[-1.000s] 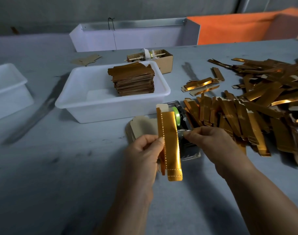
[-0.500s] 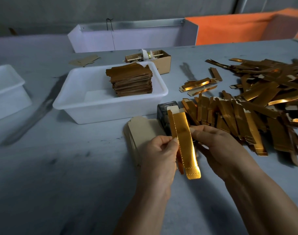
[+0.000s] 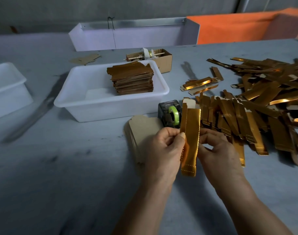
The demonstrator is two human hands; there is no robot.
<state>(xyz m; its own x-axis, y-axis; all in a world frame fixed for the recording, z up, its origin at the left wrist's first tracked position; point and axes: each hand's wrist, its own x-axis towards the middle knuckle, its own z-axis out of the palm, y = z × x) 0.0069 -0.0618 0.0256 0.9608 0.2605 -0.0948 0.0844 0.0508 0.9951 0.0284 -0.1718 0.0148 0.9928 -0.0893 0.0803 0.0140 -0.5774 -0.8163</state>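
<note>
A long gold-foil carton strip (image 3: 191, 138) stands nearly upright between my hands, above the grey table. My left hand (image 3: 163, 150) pinches its left edge with thumb and fingers. My right hand (image 3: 217, 150) holds its right side, fingers curled behind it. Just behind the strip sits a dark tape dispenser (image 3: 170, 114) with a green roll. A small stack of flat brown blanks (image 3: 141, 131) lies under my left hand. A big heap of folded gold cartons (image 3: 256, 106) spreads to the right.
A white tub (image 3: 87, 102) holds a stack of flat gold blanks (image 3: 133, 80). Another white tub (image 3: 7, 89) sits at the far left. A small cardboard box (image 3: 163, 60) and a white open bin (image 3: 133, 34) stand behind, with orange material (image 3: 238, 28) at the back right.
The strip has swung from tilted to nearly upright and my hands have shifted slightly right; the tape dispenser's green roll shows again to its left.
</note>
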